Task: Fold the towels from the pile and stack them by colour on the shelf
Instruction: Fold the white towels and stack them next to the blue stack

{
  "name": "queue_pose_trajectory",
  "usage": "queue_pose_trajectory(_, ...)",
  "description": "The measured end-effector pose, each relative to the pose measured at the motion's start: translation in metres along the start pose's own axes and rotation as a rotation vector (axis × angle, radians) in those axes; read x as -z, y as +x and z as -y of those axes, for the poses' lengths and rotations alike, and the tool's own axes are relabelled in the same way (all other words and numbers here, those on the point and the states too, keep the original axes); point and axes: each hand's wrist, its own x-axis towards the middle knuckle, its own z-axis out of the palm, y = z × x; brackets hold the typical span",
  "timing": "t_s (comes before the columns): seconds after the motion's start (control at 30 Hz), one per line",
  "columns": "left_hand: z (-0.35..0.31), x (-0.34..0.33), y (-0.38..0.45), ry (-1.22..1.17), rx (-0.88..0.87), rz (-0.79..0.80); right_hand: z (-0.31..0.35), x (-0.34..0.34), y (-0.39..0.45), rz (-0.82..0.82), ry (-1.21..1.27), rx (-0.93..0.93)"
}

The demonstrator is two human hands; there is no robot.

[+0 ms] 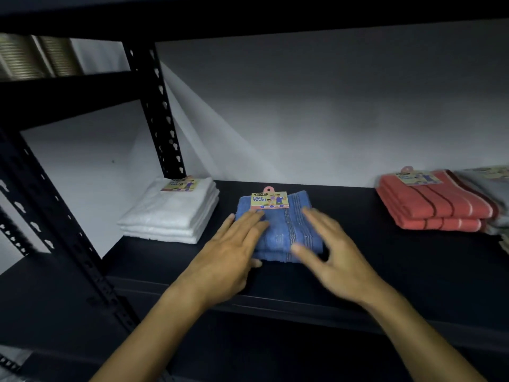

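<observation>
- Your folded blue terry towel with pale woven stripes (278, 230) lies flat on the black metal shelf (371, 260), mid-way along it and just inside the front edge. A yellow paper "Face Towel" tag (270, 200) sits on its back edge.
- Your left hand (234, 252): fingers straight and together, palm resting flat on the towel's left half. Grip spread, holding nothing.
- Your right hand (330, 252): fingers spread and relaxed over the towel's right front corner. It is blurred, so contact cannot be confirmed.
- Stack of folded white towels (170, 216) toward the back left corner; stack of folded coral striped towels (432, 205) toward the right end, with a grey folded towel (493, 194) touching it.
- Handling, judged: light, soft, limp cloth; not fragile, not slippery. Layers will slide and splay if lifted by one corner.
- Take hold along both side edges, thumbs on top, fingers beneath, or square it with flat palms.
</observation>
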Motion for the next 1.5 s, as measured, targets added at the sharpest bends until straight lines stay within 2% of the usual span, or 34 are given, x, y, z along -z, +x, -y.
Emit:
queue_pose_trajectory(0.1, -0.017, -0.005, 0.009, 0.045, 0.001, -0.094, 0.000, 0.008, 0.024, -0.187, 0.380, -0.297)
queue_pose_trajectory(0.23, -0.034, -0.023, 0.019, 0.169, 0.024, -0.086, -0.013, -0.008, 0.055, -0.172, 0.535, -0.545)
queue_pose_trajectory(0.33, -0.034, -0.031, 0.018, 0.228, 0.050, -0.076, -0.015, -0.021, 0.062, -0.164, 0.672, -0.649)
queue_pose_trajectory(0.53, -0.016, -0.033, 0.014, 0.265, 0.082, -0.083, -0.006, -0.039, 0.069, -0.166, 0.728, -0.618)
queue_pose_trajectory(0.87, 0.019, -0.025, 0.012, 0.299, 0.170, 0.021, 0.007, -0.077, 0.098, -0.154, 0.700, -0.599)
queue_pose_trajectory(1.5, 0.032, -0.016, 0.010, 0.256, 0.210, 0.070, 0.012, -0.089, 0.109, -0.132, 0.712, -0.604)
